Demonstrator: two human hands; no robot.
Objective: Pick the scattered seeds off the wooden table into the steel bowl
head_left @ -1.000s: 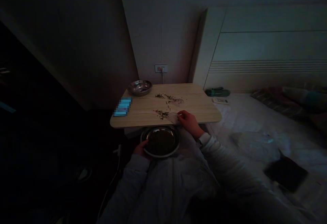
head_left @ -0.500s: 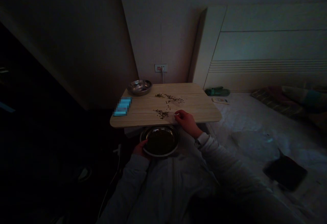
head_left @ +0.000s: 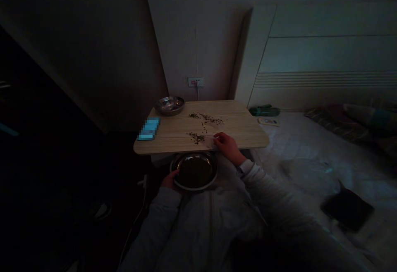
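A small wooden table [head_left: 242,129] carries scattered small dark grains [head_left: 204,120], with a second cluster of grains [head_left: 196,137] near its front edge. My left hand [head_left: 170,178] grips the rim of a steel bowl [head_left: 194,171] holding a dark mass, held just below the table's front edge. Resting on the table by the near cluster is my right hand [head_left: 226,146], with its fingers pinched on a small pale thing that is too dim to name.
An empty steel bowl [head_left: 169,105] stands at the table's back left, and a blurred blue object [head_left: 149,128] lies on its left side. A wall socket [head_left: 195,82] with a cable is behind. A bed [head_left: 310,160] with a dark flat object [head_left: 347,209] lies to the right.
My right hand shifted slightly back and forth by the near grains; the pale thing at its fingertips showed more plainly a second ago. Bowl and left hand stayed put.
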